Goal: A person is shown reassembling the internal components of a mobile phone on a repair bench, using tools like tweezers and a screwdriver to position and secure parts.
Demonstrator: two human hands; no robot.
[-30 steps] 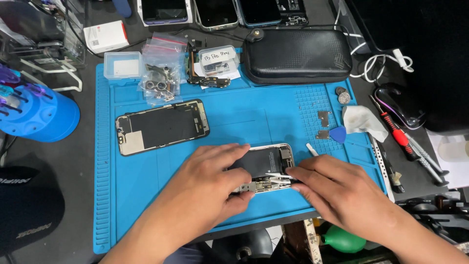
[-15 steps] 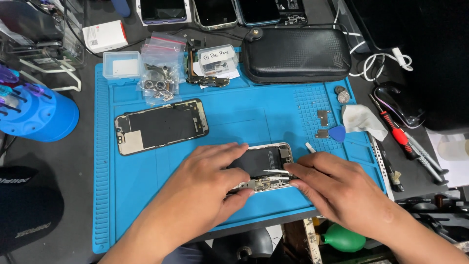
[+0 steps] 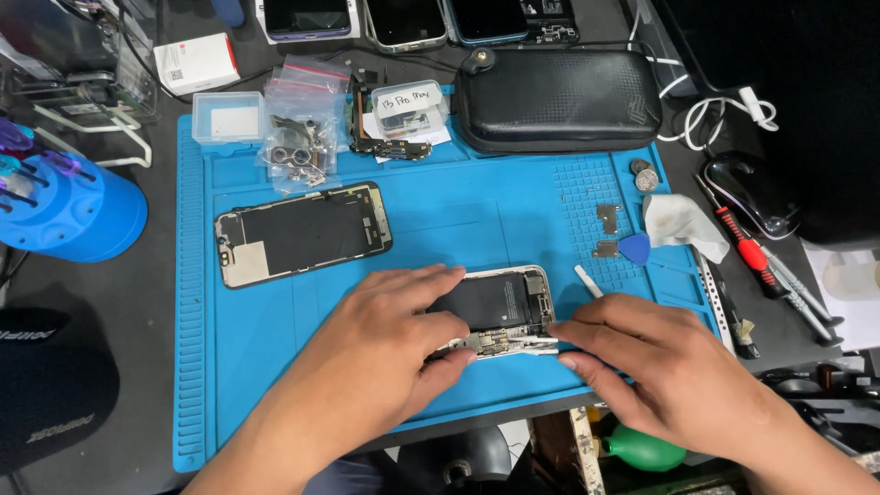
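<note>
Both hands, left (image 3: 385, 344) and right (image 3: 660, 367), grip the opened phone (image 3: 500, 307) near the blue mat's (image 3: 458, 211) front edge.

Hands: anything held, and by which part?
Left hand steadies the opened phone by its left end; right hand pinches tweezers by the rear, tips inside the phone.

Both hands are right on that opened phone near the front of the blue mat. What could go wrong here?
The left hand and right hand press on the opened phone, whose bare inner parts might bend or tear under a slip. The phone lies near the blue mat's front edge, so a shove could send it off. Small metal plates lie loose by the right hand and might get swept away.
</note>
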